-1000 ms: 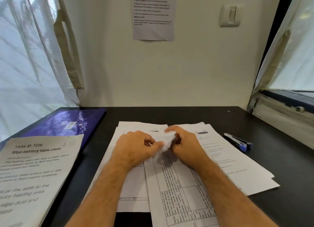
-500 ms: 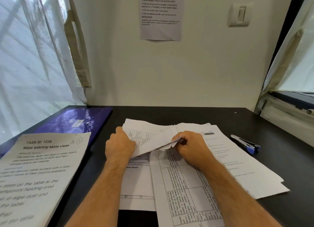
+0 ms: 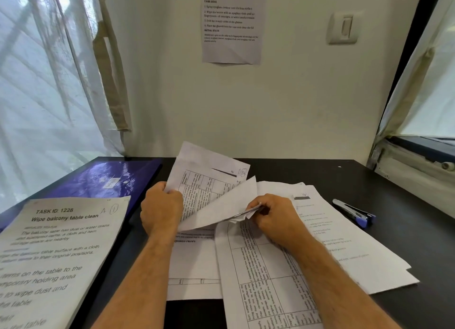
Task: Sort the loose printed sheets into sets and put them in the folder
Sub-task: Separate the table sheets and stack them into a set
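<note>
My left hand (image 3: 161,207) grips lifted sheets (image 3: 209,181), right hand (image 3: 275,216) pinches their folded corner. Loose sheets (image 3: 270,267) under both. Folder (image 3: 103,181) left of them, stapler (image 3: 354,213) right, marked stack (image 3: 56,255) covering the folder's near end.

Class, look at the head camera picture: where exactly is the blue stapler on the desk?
The blue stapler lies on the black desk at the right, just beyond the right edge of the spread printed sheets, apart from the right hand.
</note>
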A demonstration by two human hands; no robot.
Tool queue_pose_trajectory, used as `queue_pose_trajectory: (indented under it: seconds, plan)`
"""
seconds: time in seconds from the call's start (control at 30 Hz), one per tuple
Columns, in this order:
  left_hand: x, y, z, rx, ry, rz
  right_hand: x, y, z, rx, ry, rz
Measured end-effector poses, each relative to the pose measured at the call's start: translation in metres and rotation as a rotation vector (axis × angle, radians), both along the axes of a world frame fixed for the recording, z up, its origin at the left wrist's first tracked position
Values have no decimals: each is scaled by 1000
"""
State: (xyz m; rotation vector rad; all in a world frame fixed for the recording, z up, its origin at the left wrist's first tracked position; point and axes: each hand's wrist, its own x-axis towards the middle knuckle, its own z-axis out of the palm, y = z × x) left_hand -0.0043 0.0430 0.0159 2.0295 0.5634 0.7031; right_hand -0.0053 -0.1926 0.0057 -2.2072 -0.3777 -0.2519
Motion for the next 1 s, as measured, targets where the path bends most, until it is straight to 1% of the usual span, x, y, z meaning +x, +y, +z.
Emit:
queue_pose_trajectory:
  seconds: [0.27,0.37,0.53,0.6,0.67,0.77,0.87,0.93,1.0]
  plan:
    - [-6,-5,3,28,-25,-32,3,0,-1,-60,-44,-3]
    - [-9,-9,6,77,-24,-25,5,0,-4,-62,-67,-28]
    - [-7,-8,6,180,-103,-9,0,2,-2,-23,-108,-43]
    - [-7,-8,7,180,-149,-27,-2,3,1,-13,-98,-35]
    - [-8,-7,7,175,-155,-42,-2,4,2,2,-112,-33]
    - [-8,-8,5,143,-165,-83,-5,6,3,-54,-155,-61]
    - [-14,-11,17,67,-208,-57,-8,8,8,-92,-192,-81]
    - [-15,-11,28,13,-270,-22,-7,10,18,-76,-252,-92]
    - [-17,-9,41,9,-357,-23,-7,14,33,-62,-326,-101]
